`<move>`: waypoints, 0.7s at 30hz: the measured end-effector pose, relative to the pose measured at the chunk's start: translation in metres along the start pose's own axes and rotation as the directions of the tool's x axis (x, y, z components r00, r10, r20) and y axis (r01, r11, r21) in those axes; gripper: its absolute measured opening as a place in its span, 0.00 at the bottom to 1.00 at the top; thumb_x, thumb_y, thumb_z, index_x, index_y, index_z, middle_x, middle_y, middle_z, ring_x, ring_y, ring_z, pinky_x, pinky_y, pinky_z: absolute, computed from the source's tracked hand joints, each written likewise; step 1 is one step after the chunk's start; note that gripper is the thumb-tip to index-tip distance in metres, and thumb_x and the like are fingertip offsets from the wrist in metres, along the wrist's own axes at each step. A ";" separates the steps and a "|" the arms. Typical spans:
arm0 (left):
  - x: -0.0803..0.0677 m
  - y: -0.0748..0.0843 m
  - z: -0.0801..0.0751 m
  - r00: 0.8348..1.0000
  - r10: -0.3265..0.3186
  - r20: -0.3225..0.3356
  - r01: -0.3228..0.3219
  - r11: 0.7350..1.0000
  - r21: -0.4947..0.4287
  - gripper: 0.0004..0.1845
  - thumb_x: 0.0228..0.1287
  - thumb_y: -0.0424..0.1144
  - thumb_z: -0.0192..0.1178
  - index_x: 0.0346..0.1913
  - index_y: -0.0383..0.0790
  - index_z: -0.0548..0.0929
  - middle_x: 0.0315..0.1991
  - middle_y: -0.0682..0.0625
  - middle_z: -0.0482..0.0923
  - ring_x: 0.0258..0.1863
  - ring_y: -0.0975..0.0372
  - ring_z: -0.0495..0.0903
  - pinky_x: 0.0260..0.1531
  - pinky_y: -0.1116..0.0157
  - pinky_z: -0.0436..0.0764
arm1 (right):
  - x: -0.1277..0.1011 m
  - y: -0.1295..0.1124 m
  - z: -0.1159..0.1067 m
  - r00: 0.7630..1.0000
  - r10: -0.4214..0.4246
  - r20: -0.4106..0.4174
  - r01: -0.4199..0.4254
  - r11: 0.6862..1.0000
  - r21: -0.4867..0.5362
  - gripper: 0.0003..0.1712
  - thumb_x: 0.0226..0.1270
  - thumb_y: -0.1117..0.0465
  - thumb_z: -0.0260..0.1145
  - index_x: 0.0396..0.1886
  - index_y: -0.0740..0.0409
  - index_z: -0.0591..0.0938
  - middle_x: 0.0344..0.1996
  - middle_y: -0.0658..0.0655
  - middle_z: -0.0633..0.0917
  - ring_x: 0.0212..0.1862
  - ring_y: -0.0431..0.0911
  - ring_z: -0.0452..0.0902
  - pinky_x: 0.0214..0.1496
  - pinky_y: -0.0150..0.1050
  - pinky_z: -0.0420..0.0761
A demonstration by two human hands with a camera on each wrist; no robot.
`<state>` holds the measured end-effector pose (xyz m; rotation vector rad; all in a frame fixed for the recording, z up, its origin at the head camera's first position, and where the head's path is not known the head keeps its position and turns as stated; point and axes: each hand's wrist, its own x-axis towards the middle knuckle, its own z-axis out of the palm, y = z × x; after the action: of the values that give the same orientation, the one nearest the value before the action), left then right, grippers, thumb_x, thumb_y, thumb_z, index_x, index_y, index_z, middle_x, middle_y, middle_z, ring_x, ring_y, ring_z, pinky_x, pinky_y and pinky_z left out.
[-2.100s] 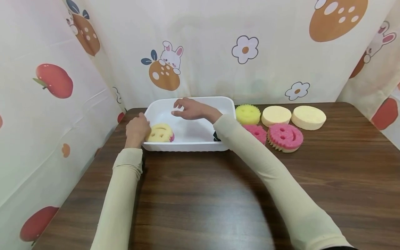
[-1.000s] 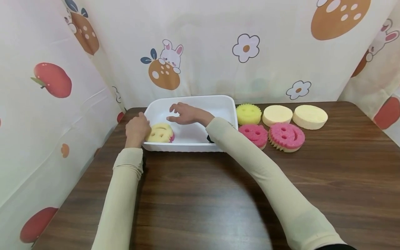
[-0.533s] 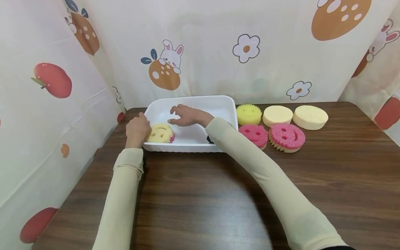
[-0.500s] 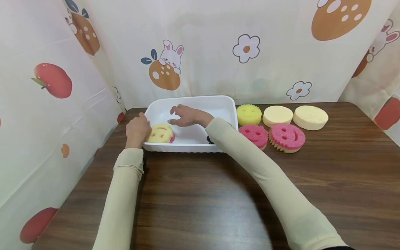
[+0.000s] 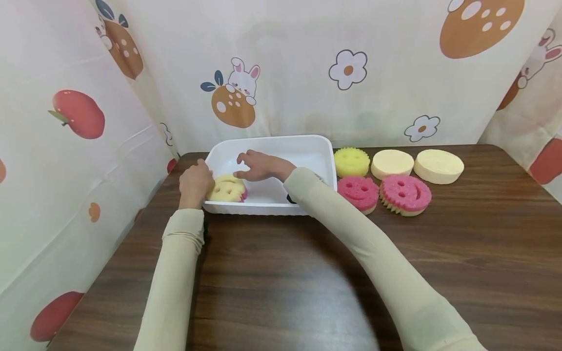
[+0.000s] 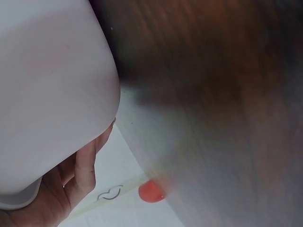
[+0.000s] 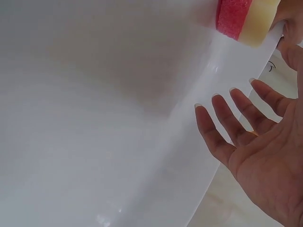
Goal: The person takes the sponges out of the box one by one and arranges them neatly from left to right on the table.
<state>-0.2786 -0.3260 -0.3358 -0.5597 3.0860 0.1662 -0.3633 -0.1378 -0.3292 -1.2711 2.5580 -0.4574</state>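
A white plastic tray stands at the back of the table. My left hand grips its left rim; the left wrist view shows those fingers curled against the tray's outer wall. A smiley-face sponge, cream on top with pink beneath, lies in the tray's front left corner, right beside that hand. Over the tray, just right of the sponge, hovers my right hand. In the right wrist view its fingers are spread and loosely bent, with nothing held.
Right of the tray sit a yellow smiley sponge, two plain cream round sponges and two pink smiley sponges. A patterned curtain hangs behind and left of the dark wooden table.
My right hand has shifted a little left and toward me over the tray, coming closer to the sponge. The left hand keeps its grip on the rim.
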 end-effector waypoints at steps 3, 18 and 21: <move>0.002 0.001 0.001 1.000 0.001 0.002 -0.001 1.000 0.002 0.28 0.78 0.43 0.41 0.69 0.25 0.59 0.52 0.26 0.77 0.49 0.39 0.80 0.47 0.44 0.80 | 0.002 -0.003 0.002 1.000 -0.002 0.008 0.002 1.000 -0.013 0.32 0.74 0.38 0.53 0.68 0.52 0.68 0.63 0.59 0.72 0.64 0.50 0.70 0.71 0.46 0.70; 0.001 0.001 0.002 1.000 -0.005 -0.017 0.004 1.000 -0.024 0.26 0.78 0.43 0.42 0.67 0.26 0.62 0.54 0.27 0.77 0.50 0.37 0.80 0.49 0.42 0.79 | 0.011 -0.017 0.005 0.996 0.029 0.082 -0.025 0.999 -0.042 0.36 0.74 0.36 0.51 0.72 0.51 0.65 0.67 0.58 0.71 0.67 0.49 0.69 0.73 0.46 0.69; 0.001 0.000 0.003 1.000 -0.006 -0.020 0.006 1.000 -0.027 0.25 0.78 0.43 0.42 0.66 0.26 0.62 0.54 0.27 0.77 0.51 0.37 0.80 0.49 0.42 0.79 | 0.014 -0.018 0.006 0.993 0.023 0.115 -0.019 0.999 -0.032 0.36 0.74 0.36 0.51 0.73 0.51 0.64 0.69 0.58 0.69 0.70 0.50 0.67 0.74 0.46 0.67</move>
<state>-0.2798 -0.3259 -0.3384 -0.5750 3.1055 0.2036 -0.3564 -0.1599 -0.3287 -1.2420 2.4884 -0.3315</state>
